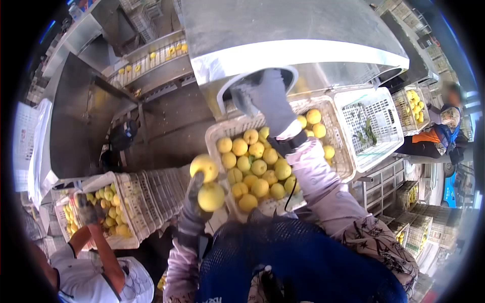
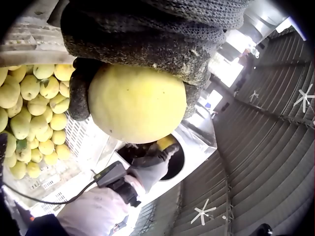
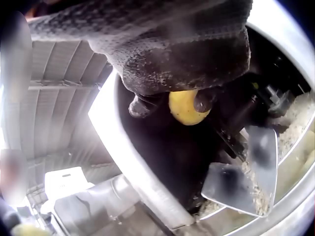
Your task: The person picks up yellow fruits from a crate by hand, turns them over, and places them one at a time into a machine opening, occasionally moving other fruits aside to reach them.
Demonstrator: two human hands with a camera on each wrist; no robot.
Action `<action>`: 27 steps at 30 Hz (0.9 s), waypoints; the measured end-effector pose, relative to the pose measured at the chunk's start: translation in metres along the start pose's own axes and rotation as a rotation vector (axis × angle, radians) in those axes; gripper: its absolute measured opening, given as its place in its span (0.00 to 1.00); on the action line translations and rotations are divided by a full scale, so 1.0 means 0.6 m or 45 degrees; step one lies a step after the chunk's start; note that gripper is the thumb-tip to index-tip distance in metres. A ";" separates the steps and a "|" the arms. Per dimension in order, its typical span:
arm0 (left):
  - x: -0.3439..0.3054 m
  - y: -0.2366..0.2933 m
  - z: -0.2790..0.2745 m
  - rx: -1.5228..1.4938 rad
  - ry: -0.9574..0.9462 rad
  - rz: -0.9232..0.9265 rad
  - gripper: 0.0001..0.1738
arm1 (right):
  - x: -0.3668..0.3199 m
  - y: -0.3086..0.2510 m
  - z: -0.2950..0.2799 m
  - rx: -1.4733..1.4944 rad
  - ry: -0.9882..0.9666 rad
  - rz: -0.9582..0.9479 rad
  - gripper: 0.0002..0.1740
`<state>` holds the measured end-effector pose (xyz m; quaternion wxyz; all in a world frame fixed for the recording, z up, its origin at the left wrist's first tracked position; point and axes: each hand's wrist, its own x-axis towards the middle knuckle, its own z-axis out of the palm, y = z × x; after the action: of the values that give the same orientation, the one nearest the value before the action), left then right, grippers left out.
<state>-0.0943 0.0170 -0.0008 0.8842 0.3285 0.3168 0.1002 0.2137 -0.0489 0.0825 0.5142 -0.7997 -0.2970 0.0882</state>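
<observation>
My left hand (image 1: pixel 192 204), in a dark grey knit glove, holds two round yellow fruits near the basket's left edge. The upper fruit (image 1: pixel 204 167) and the lower fruit (image 1: pixel 210 197) sit against its fingers; one large pale-yellow fruit (image 2: pixel 139 102) fills the left wrist view. My gloved right hand (image 1: pixel 273 103) reaches into the round opening (image 1: pixel 221 98) of a steel machine. Its fingers grip a smaller yellow fruit (image 3: pixel 187 109) inside the dark opening, beside bent metal plates (image 3: pixel 242 177). Below that hand stands a white plastic basket (image 1: pixel 214 130) of yellow fruits.
A white crate (image 1: pixel 362 161) with green leaves adjoins the basket on the right. Above the baskets, the steel machine (image 1: pixel 283 25) spans the space. At lower left, another person (image 1: pixel 96 267) reaches into a stacked crate (image 1: pixel 132 212) of fruit. Someone else (image 1: pixel 444 126) stands far right.
</observation>
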 end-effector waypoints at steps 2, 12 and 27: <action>0.032 -0.020 -0.022 0.629 -0.045 0.391 0.36 | -0.048 -0.019 -0.027 0.116 -0.065 0.004 0.44; 0.117 -0.010 0.014 0.557 -0.446 -0.013 0.59 | -0.209 0.019 -0.049 0.102 -0.634 0.019 0.52; 0.079 0.018 0.093 0.189 -0.446 0.038 0.29 | -0.183 0.053 -0.077 0.921 -0.452 0.342 0.42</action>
<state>-0.0220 0.0144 0.0152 0.8975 0.4098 0.1597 0.0311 0.1575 -0.1559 0.0578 0.6866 -0.5717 -0.2241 0.3893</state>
